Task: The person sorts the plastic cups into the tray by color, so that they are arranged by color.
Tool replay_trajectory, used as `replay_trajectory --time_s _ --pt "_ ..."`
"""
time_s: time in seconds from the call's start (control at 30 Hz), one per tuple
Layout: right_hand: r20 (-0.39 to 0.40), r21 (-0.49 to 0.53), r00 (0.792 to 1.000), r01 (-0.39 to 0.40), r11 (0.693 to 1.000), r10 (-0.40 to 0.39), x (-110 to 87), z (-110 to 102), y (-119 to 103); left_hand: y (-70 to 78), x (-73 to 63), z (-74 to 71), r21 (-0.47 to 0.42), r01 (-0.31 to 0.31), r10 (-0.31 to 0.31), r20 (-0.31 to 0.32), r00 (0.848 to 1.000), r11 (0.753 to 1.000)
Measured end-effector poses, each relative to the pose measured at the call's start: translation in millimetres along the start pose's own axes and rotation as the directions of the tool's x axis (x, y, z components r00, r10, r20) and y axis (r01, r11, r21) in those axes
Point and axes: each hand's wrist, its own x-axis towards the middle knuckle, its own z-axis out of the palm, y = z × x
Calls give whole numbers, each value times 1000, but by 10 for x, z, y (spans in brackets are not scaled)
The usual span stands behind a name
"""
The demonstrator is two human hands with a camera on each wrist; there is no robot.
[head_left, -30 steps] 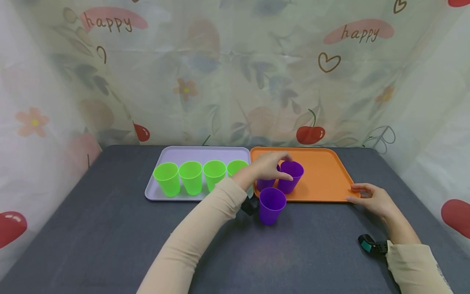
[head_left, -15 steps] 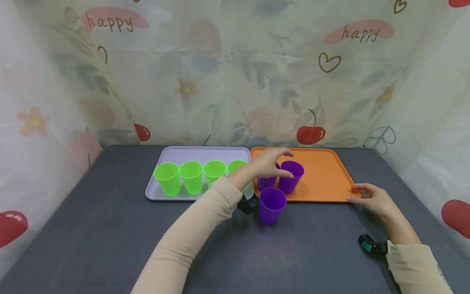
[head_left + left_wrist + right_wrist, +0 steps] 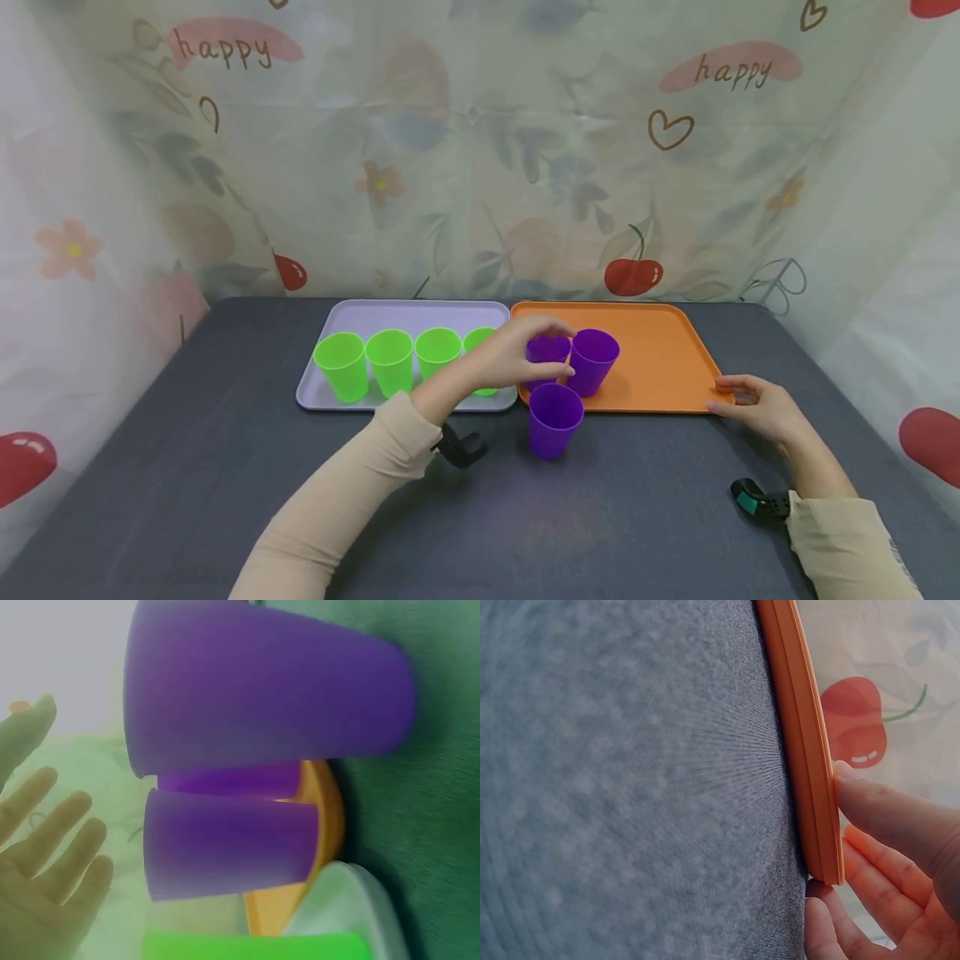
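My left hand (image 3: 510, 354), fingers spread and thumb apart, holds nothing and hovers over the orange tray's (image 3: 660, 358) left end. Below it on the tray stand two upright purple cups, a left one (image 3: 547, 350) partly behind the hand and a right one (image 3: 594, 362). A third purple cup (image 3: 553, 429) stands on the table just in front of the tray; it looms large in the left wrist view. My right hand (image 3: 761, 407) grips the tray's near right corner, thumb on the rim (image 3: 832, 817) and fingers around the outside.
A pale lilac tray (image 3: 420, 310) adjoins the orange one on the left, bearing several upright green cups (image 3: 390, 362) in a row. The rightmost is partly behind my left hand. A dark cloth (image 3: 187, 467) covers the table, and a patterned curtain (image 3: 472, 167) hangs behind.
My left hand has drawn back to the left, away from the right purple cup, uncovering more of the left one. The right hand stays at the tray corner; the cups have not moved.
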Motion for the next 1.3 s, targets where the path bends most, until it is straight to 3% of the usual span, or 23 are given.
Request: replay_trajectory --time_s 0.3,0.6,0.9,1.3 --pt "-5 -3 1000 -3 1000 3 3 -2 14 -57 -346 -5 -76 26 -24 23 999 997" --pt "-1 -3 1000 -3 1000 3 13 -8 7 -146 -545 21 -127 54 -54 -1 999 990" --pt "-14 6 999 30 1000 -30 -4 -1 -3 -158 -617 106 -142 90 -87 27 996 986" --pt "-19 3 999 29 1000 -29 -6 6 3 -158 -565 308 -185 19 -17 12 1000 983"
